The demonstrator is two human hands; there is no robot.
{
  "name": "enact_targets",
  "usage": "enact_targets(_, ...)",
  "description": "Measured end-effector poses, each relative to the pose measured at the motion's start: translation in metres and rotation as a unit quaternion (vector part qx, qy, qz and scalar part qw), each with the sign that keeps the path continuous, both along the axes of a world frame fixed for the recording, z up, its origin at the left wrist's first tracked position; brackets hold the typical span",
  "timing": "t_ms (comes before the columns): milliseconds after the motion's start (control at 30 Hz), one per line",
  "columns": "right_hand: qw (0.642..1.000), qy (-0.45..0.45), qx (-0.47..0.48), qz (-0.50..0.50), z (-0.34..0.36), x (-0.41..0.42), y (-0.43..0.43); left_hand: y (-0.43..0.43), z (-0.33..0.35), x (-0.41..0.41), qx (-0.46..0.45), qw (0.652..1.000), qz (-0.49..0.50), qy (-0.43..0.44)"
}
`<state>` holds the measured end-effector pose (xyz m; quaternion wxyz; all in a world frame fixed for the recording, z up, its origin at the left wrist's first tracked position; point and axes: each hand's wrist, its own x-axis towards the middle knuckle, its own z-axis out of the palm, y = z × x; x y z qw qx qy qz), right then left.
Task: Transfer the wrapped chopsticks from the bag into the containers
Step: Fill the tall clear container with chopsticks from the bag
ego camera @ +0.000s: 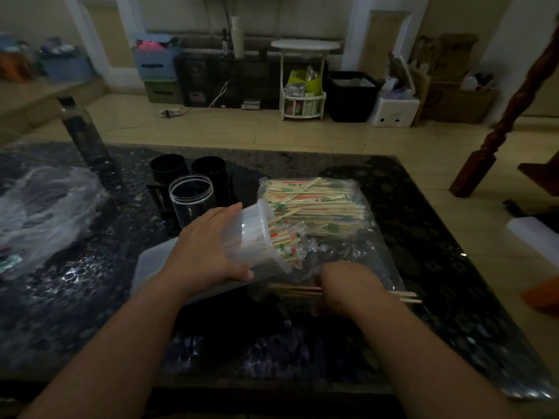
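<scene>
Dim room, dark mottled bench (423,225) seen from above. Left hand (208,252) wrapped round a translucent plastic container (257,237), tilted on its side with the mouth toward the right; fingers over the top, thumb under the lower edge, grip pressed onto the wall. Container already holds a batch of wrapped chopsticks (286,241), ends showing at the mouth with red and green print. Right hand (348,285) low on the bench just below and right of the container mouth, closed over a small bundle of chopsticks (405,296); pale stick ends poke out on both sides of the fist, so grip reads as pinching that bundle. Hand sits on the crumpled near end of the clear plastic bag (372,255). Main heap of wrapped chopsticks in the bag (314,204) lies beyond the container mouth, sticks running roughly left to right. Behind the left hand: one clear empty jar (192,201) upright, two black cups (187,169) behind it, touching or nearly so. A flat translucent tray or lid (151,264) under the left wrist. Loose crumpled plastic bag (45,207) far left on the bench.
</scene>
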<state>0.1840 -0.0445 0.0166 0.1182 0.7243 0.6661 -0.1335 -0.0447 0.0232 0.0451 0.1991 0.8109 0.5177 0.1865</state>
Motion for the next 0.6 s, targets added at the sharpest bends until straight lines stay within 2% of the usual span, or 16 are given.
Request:
enact_targets(100, 0.999, -0.006, 0.019, 0.035, 0.02, -0.002, -0.01, -0.001, 0.0, 0.0, 0.002, 1.0, 0.0, -0.004)
enact_targets(267, 0.985, 0.017, 0.148, 0.092, 0.034, -0.006, -0.02, -0.001, 0.002, -0.001, -0.001, 1.0, 0.005, -0.016)
enact_targets(400, 0.96, 0.035, 0.261, 0.098, 0.042, -0.003, -0.019, -0.002, -0.001, -0.002, 0.012, 1.0, -0.005, -0.008)
enact_targets(467, 0.926, 0.03, 0.362, 0.099, 0.041, -0.002, -0.015, -0.003, -0.002, -0.002, 0.013, 1.0, -0.001, 0.0)
enact_targets(533, 0.866, 0.069, 0.485, 0.104, 0.041, 0.0, -0.014, -0.003, -0.004, -0.002, 0.017, 1.0, 0.0, 0.0)
enact_targets(600, 0.809, 0.115, 0.56, 0.138, 0.04, 0.006, -0.011, 0.0, -0.007, -0.002, 0.025, 1.0, -0.005, -0.01)
